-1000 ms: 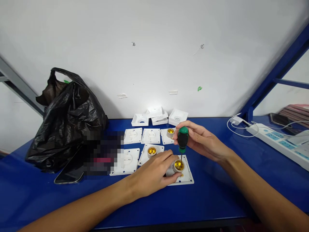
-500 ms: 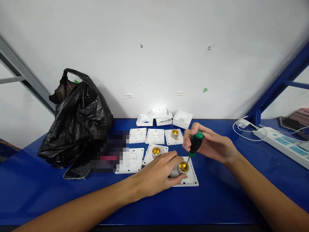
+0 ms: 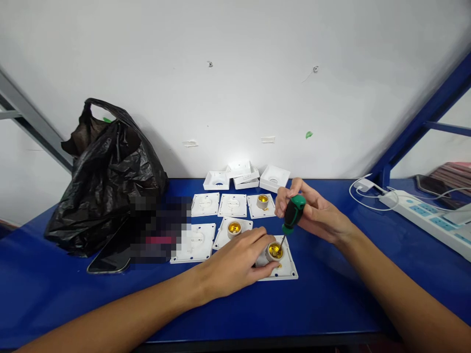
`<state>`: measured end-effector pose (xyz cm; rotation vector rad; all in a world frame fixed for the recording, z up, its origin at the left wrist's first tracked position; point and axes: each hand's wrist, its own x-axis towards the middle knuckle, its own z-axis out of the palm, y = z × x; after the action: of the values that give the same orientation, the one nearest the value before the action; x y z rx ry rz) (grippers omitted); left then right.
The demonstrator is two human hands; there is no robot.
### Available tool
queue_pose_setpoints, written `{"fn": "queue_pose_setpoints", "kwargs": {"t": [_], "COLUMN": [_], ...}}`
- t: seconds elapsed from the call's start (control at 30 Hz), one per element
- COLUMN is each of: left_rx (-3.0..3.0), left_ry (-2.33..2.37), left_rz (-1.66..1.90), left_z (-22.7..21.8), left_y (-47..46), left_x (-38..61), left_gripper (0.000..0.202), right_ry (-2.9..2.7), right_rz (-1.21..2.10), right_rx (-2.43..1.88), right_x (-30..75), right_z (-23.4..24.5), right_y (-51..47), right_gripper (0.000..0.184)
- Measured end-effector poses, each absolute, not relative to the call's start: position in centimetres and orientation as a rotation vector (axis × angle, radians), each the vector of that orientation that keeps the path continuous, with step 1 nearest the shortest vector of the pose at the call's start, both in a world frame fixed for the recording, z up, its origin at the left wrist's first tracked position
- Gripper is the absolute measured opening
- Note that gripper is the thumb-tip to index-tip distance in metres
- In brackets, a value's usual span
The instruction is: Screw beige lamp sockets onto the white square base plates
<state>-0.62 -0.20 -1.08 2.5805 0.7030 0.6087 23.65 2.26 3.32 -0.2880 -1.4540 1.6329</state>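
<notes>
My left hand (image 3: 235, 262) is closed around a white bulb socket with a brass inside (image 3: 274, 251), which stands on a square white plate (image 3: 287, 269) on the blue table. My right hand (image 3: 316, 213) grips a green-handled screwdriver (image 3: 292, 214). The screwdriver leans to the right and its thin tip reaches down into the brass socket.
Several more white plates, two with brass sockets (image 3: 234, 228), lie behind my left hand. White back boxes (image 3: 272, 177) sit by the wall. A black plastic bag (image 3: 105, 176) and a phone (image 3: 110, 255) are at the left. A white power strip (image 3: 427, 213) with cables lies at the right.
The screwdriver has tilted from upright to leaning right, with its tip staying in the socket. My right hand shifted slightly right. My left hand kept its hold.
</notes>
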Motion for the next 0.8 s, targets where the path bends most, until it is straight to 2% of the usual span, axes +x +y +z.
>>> {"fn": "queue_pose_setpoints", "kwargs": {"t": [0.33,0.5,0.63,0.8], "left_rx": [2.584,2.586,2.58,2.581], "left_ry": [0.698,0.702,0.701,0.71], "left_rz": [0.64,0.633,0.628,0.631], "left_z": [-1.36,-1.15,-0.99,-1.01], "left_y": [-0.11,-0.09,-0.19,-0.16], "left_x": [-0.56,-0.52,-0.56,-0.61], "left_gripper": [0.03,0.029,0.027,0.026], "right_ry": [-1.431,-1.42,-1.372,-1.403], "right_rz": [1.714,1.638,1.635,1.657], "right_rx": [-0.246,-0.272,-0.311,-0.291], "right_x": [23.21,22.85,22.7,22.82], "right_z": [3.34,3.01,3.23,3.52], "right_y": [2.33,2.2,2.2,2.16], "right_gripper": [0.016,0.024,0.016,0.016]}}
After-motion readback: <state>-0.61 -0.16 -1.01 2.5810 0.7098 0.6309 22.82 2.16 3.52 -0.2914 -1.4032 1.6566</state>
